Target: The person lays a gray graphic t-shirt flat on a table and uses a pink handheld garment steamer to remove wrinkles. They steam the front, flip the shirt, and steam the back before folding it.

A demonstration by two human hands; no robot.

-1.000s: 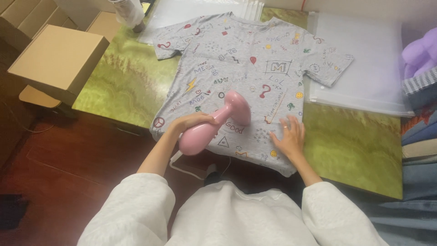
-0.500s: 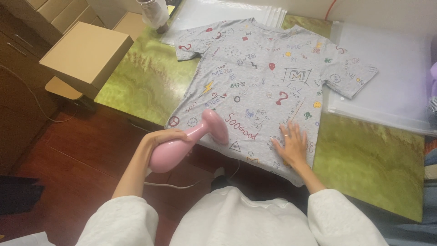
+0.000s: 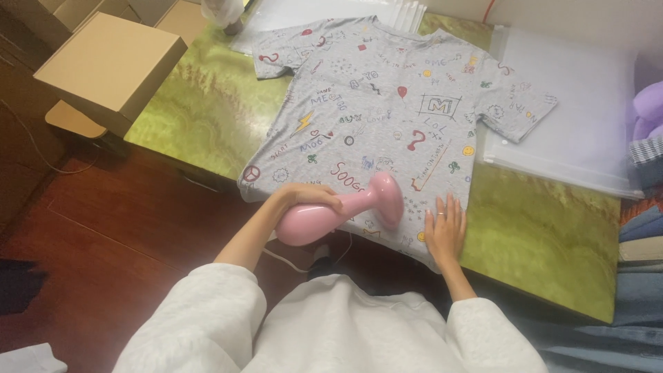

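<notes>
Our left hand [image 3: 304,200] clamps the pink steamer [image 3: 342,209], head pressed on the grey printed T-shirt [image 3: 387,110]; at three o'clock, our right hand [image 3: 445,228] lies flat, fingers spread, on the hem.

A table with a green patterned top [image 3: 207,117] stands on a dark reddish wooden floor [image 3: 117,235]; brown cardboard boxes [image 3: 110,62] sit at its left edge, one overhanging the floor; clear plastic bags [image 3: 573,117] lie along the right side; folded clothes [image 3: 646,228] are stacked at far right; the light is soft and even
</notes>
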